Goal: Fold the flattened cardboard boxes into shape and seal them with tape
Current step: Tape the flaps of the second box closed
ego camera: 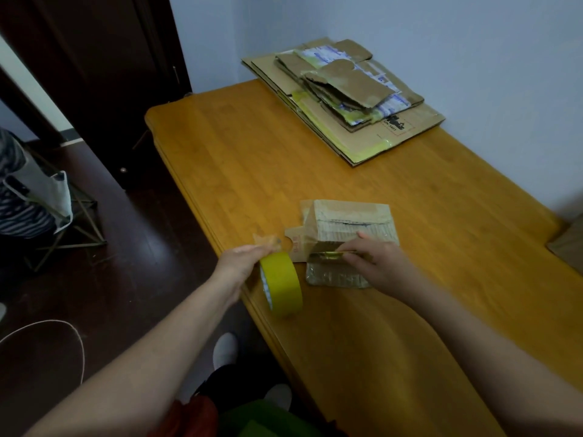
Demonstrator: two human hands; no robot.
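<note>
Left hand (243, 263) curled round a yellow tape roll (282, 283) at the table edge, right hand (375, 263) with fingers flat, pressing on a small cardboard box (350, 222), box near the wooden table's (252, 152) left edge, stack of flattened cardboard (347, 99) at the far corner.

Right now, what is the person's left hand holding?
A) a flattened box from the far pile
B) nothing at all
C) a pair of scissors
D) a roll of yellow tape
D: the left hand grips the yellow tape roll at the near edge of the table, while the right hand rests on the small cardboard box.
</note>
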